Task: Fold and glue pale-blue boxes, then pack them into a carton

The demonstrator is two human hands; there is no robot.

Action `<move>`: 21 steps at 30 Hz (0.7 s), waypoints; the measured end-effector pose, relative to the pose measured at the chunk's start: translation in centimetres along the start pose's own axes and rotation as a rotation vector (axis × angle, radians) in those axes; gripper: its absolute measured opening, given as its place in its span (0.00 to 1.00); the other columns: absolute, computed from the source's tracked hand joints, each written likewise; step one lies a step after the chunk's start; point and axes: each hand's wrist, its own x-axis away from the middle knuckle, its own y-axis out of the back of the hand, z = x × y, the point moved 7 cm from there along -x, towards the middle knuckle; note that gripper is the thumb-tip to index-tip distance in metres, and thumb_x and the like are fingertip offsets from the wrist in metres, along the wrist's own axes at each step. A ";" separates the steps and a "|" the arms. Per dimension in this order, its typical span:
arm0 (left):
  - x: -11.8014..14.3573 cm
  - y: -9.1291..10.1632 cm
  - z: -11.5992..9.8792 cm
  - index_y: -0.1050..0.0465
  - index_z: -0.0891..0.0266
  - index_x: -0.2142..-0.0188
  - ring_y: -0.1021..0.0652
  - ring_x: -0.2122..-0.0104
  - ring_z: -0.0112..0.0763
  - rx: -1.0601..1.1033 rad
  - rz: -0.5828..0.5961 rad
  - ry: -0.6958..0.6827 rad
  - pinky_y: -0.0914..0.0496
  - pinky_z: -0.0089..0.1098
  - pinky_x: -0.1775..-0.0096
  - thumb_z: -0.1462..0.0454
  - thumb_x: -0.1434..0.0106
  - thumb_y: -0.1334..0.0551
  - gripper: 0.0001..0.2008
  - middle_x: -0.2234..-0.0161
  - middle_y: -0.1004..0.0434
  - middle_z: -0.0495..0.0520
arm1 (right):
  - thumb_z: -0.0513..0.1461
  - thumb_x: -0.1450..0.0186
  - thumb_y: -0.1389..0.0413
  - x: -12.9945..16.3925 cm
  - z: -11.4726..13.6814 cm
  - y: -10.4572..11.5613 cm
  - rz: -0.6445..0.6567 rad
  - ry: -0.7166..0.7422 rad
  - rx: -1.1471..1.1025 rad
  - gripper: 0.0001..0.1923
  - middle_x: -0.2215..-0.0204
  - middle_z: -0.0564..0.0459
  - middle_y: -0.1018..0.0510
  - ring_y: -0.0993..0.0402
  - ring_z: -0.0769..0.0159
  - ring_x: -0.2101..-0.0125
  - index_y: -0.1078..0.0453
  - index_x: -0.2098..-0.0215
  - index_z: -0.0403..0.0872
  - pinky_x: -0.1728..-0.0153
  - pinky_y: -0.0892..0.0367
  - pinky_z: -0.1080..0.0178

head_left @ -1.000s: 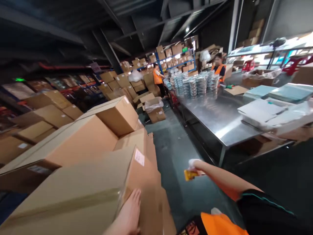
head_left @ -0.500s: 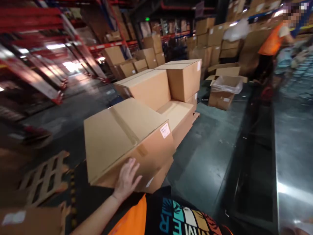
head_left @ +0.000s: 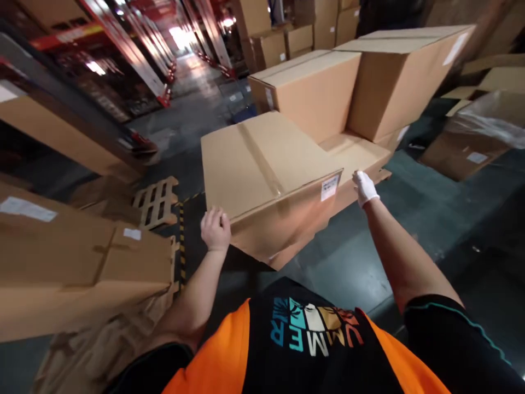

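Observation:
A large taped cardboard box [head_left: 262, 158] with a white label at its near right corner sits on a stack in front of me. My bare left hand [head_left: 216, 229] is at its near left corner, fingers curled round the edge. My right hand [head_left: 365, 189], in a white glove, is right of the label, by the edge of a lower cardboard box [head_left: 361, 156]. Its fingers are closed; what they hold, if anything, is hidden. Behind stand a long cardboard box [head_left: 315, 93] and a taller-looking cardboard box [head_left: 406, 82].
At left, labelled cardboard boxes [head_left: 53, 246] rest on wooden pallets, with another pallet [head_left: 158, 202] beyond. Black-and-yellow tape [head_left: 182, 246] marks the floor. An open carton with a plastic liner [head_left: 467, 148] stands at right. Racks line an aisle [head_left: 192, 82] at the back.
My left hand has moved from the front face of the box to its near left corner. My gloved right hand has come into view at the right side. The view has turned left.

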 end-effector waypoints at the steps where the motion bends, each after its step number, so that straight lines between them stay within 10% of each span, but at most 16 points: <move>1: -0.1 -0.2 -0.1 0.16 0.67 0.45 0.22 0.34 0.51 0.010 -0.012 -0.033 0.34 0.52 0.29 0.59 0.25 0.49 0.24 0.37 0.19 0.71 | 0.58 0.31 0.43 -0.8 0.9 -2.2 0.004 -0.025 -0.032 0.21 0.63 0.51 0.19 0.21 0.60 0.56 0.29 0.60 0.50 0.52 0.23 0.58; 6: 0.1 -0.9 -0.1 0.15 0.62 0.44 0.21 0.34 0.50 0.002 -0.042 -0.137 0.29 0.51 0.30 0.58 0.24 0.50 0.26 0.37 0.18 0.66 | 0.51 0.32 0.43 -0.9 3.8 -8.5 -0.102 -0.148 -0.114 0.15 0.74 0.57 0.30 0.30 0.64 0.70 0.39 0.66 0.52 0.68 0.29 0.62; 12: 1.1 -2.3 3.0 0.17 0.60 0.40 0.26 0.30 0.58 0.038 0.050 -0.192 0.30 0.58 0.31 0.50 0.23 0.49 0.28 0.34 0.21 0.68 | 0.42 0.42 0.40 2.2 6.0 -9.0 -0.296 -0.205 -0.091 0.12 0.75 0.60 0.35 0.36 0.65 0.72 0.41 0.68 0.53 0.71 0.35 0.62; 21: -7.0 2.6 21.3 0.18 0.59 0.50 0.16 0.41 0.54 0.183 -0.081 -0.169 0.23 0.53 0.36 0.43 0.24 0.59 0.35 0.47 0.14 0.67 | 0.50 0.45 0.36 22.5 4.8 -12.1 -0.177 -0.160 0.015 0.13 0.71 0.51 0.23 0.24 0.51 0.63 0.32 0.70 0.54 0.59 0.25 0.53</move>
